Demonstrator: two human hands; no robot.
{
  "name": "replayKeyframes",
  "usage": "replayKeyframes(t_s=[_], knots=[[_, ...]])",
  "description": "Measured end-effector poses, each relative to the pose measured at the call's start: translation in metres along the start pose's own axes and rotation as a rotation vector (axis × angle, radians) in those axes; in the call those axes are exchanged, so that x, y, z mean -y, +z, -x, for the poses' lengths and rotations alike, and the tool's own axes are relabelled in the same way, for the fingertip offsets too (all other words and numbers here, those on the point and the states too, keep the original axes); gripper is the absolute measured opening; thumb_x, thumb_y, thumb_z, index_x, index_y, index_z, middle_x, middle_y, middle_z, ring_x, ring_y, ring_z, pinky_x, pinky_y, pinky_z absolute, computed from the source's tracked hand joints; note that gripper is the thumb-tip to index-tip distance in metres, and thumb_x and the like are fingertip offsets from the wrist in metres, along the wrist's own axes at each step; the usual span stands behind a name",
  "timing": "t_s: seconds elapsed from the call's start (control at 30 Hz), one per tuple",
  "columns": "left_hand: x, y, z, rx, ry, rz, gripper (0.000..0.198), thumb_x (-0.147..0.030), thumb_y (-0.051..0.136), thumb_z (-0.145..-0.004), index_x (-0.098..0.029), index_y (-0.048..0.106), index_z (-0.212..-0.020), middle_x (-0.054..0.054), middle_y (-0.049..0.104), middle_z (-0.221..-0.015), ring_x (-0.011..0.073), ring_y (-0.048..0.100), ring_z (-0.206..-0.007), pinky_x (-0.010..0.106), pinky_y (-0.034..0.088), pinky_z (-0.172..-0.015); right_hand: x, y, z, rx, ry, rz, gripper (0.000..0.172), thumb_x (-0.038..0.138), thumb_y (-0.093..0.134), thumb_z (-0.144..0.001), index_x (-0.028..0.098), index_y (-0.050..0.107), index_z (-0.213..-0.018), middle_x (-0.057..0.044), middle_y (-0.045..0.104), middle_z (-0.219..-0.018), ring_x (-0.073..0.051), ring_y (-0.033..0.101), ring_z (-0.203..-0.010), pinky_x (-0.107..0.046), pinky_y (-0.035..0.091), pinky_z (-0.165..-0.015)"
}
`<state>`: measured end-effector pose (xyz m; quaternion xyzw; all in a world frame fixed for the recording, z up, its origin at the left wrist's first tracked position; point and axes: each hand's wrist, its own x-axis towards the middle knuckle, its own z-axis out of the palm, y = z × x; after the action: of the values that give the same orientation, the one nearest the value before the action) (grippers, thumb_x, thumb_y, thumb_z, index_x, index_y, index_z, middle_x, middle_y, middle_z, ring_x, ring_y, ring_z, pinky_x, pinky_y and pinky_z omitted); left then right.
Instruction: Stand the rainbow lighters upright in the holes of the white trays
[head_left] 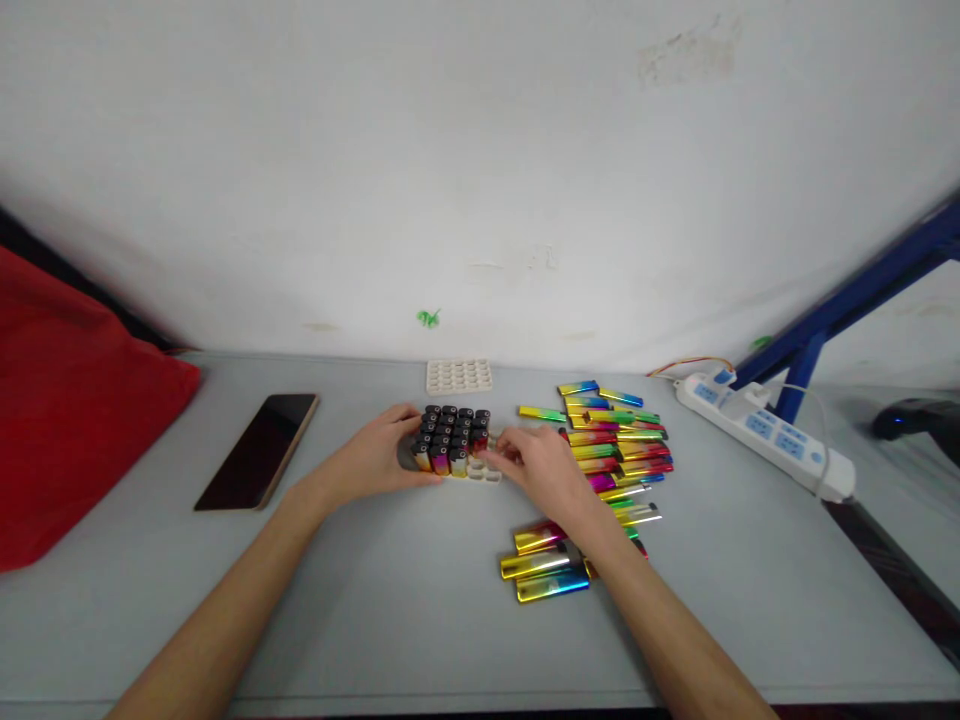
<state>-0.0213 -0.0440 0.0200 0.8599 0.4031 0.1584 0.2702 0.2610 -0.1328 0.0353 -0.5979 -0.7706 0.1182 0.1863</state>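
Observation:
Upright lighters with black tops stand in rows in a white slotted tray, whose right-hand slots show bare. My left hand is wrapped round the left side of the tray and its lighters, thumb in front and fingers behind. At the right end of the rows, my right hand pinches a red lighter among the standing ones; its fingertips partly cover it. Just right of that hand lies a spread pile of shiny multicoloured lighters, some hidden under my right forearm.
Another white slotted tray lies near the wall. A dark-screened phone rests on the left of the grey table, beside a red cloth. On the right are a white power strip with cables and a blue metal frame.

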Motion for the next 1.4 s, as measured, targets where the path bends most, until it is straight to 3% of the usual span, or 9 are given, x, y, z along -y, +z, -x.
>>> replayKeyframes(t_s=[0.2,0.4,0.53,0.7,0.87,1.03,1.17,1.27,1.4], knots=[[0.001,0.0,0.0,0.007,0.001,-0.016,0.059,-0.063,0.095,-0.072,-0.021,0.078,-0.11,0.016,0.073,-0.131,0.0408,0.071,-0.125,0.056,0.059,-0.116,-0.063,-0.007,0.003,-0.284,-0.013,0.025,0.016,0.015,0.072,-0.108,0.019,0.085,-0.116,-0.014,0.084,-0.116,-0.032,0.077,-0.112,-0.043,0.058,-0.103],[-0.002,-0.002,0.0,0.004,0.005,-0.024,0.059,-0.064,0.094,-0.073,-0.021,0.078,-0.11,0.016,0.074,-0.129,0.0404,0.072,-0.123,0.055,0.06,-0.114,-0.083,-0.004,-0.006,-0.158,0.143,0.093,0.031,0.01,0.077,-0.1,0.017,0.085,-0.128,-0.018,0.084,-0.126,-0.037,0.076,-0.124,-0.052,0.057,-0.112],[-0.004,-0.002,0.001,0.004,-0.003,-0.019,0.059,-0.063,0.093,-0.074,-0.02,0.079,-0.111,0.015,0.074,-0.13,0.0393,0.072,-0.123,0.053,0.06,-0.115,-0.08,-0.004,-0.006,-0.251,0.14,-0.08,0.028,0.01,0.074,-0.097,0.02,0.086,-0.12,-0.015,0.083,-0.122,-0.034,0.077,-0.114,-0.05,0.059,-0.107],[-0.003,-0.001,0.001,-0.005,-0.027,-0.028,0.06,-0.065,0.095,-0.07,-0.023,0.079,-0.109,0.014,0.074,-0.131,0.0395,0.072,-0.124,0.052,0.061,-0.115,-0.067,-0.003,-0.004,-0.451,0.224,-0.801,0.03,0.033,0.088,-0.088,0.024,0.085,-0.117,-0.008,0.083,-0.113,-0.024,0.072,-0.09,-0.04,0.06,-0.089],[-0.003,-0.002,0.0,0.004,-0.017,-0.021,0.059,-0.068,0.094,-0.071,-0.023,0.079,-0.107,0.013,0.075,-0.129,0.0394,0.072,-0.123,0.053,0.06,-0.116,-0.035,0.0,-0.001,-0.367,0.335,-1.462,0.051,0.058,0.102,-0.072,0.027,0.085,-0.108,-0.004,0.082,-0.105,-0.022,0.071,-0.095,-0.034,0.059,-0.085],[-0.003,-0.003,0.0,0.0,-0.011,-0.002,0.06,-0.064,0.097,-0.07,-0.022,0.08,-0.109,0.014,0.075,-0.129,0.0411,0.072,-0.124,0.055,0.06,-0.115,-0.008,-0.002,0.004,-0.128,0.226,-1.484,0.055,0.075,0.086,-0.086,0.028,0.068,-0.105,0.001,0.071,-0.084,-0.02,0.066,-0.073,-0.034,0.058,-0.069],[-0.002,-0.002,0.0,-0.003,0.007,0.001,0.059,-0.066,0.096,-0.072,-0.022,0.08,-0.108,0.014,0.075,-0.127,0.0407,0.072,-0.122,0.056,0.061,-0.113,0.004,-0.001,0.007,-0.027,0.241,-1.433,0.059,0.083,0.076,-0.09,0.03,0.056,-0.108,0.011,0.048,-0.066,-0.012,0.036,-0.05,-0.026,0.039,-0.049],[0.0,-0.001,0.0,-0.007,0.003,0.0,0.06,-0.065,0.096,-0.073,-0.021,0.081,-0.111,0.014,0.075,-0.127,0.041,0.072,-0.122,0.056,0.06,-0.115,0.01,0.004,0.008,-0.012,0.286,-1.373,0.065,0.089,0.073,-0.087,0.03,0.056,-0.107,0.013,0.035,-0.066,-0.01,0.024,-0.05,-0.023,0.025,-0.046],[0.001,0.0,0.0,-0.017,-0.001,-0.007,0.061,-0.065,0.097,-0.07,-0.023,0.082,-0.112,0.013,0.076,-0.13,0.042,0.072,-0.125,0.055,0.06,-0.117,0.013,0.013,0.011,-0.118,0.284,-1.16,0.063,0.088,0.064,-0.094,0.026,0.059,-0.09,0.009,0.039,-0.063,-0.013,0.032,-0.054,-0.026,0.025,-0.049]])
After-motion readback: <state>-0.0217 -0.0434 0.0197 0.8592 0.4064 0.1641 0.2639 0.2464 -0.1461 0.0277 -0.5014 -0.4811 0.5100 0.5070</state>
